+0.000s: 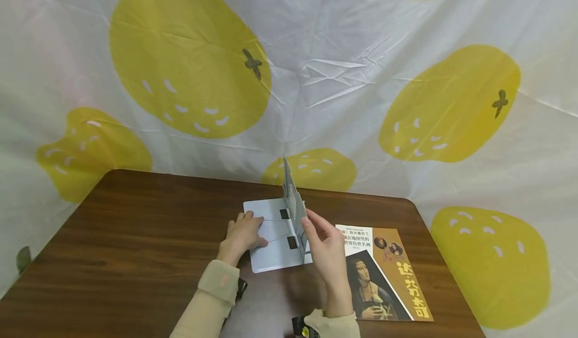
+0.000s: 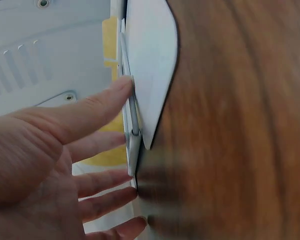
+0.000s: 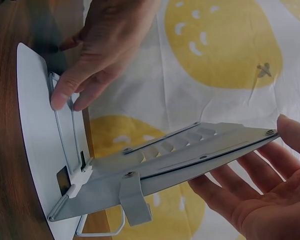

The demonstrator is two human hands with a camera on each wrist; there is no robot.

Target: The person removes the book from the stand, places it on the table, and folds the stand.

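A light grey metal book stand stands unfolded on the table, its flat base plate (image 1: 271, 255) lying down and its slotted panel (image 1: 293, 202) raised on hinges. My left hand (image 1: 244, 235) rests on the base's left part with fingers spread. In the left wrist view its thumb touches the thin wire bracket (image 2: 133, 112), and the other fingers reach along the base's edge. My right hand (image 1: 328, 250) grips the raised panel's edge, thumb on one face and fingers on the other. A small bent metal clip (image 3: 134, 200) sticks out from the panel in the right wrist view.
To the right of the stand, a book (image 1: 384, 278) with a portrait on its cover lies flat, partly behind my right hand. The brown wooden table (image 1: 135, 247) ends at the back against a white cloth (image 1: 316, 102) printed with yellow fruit.
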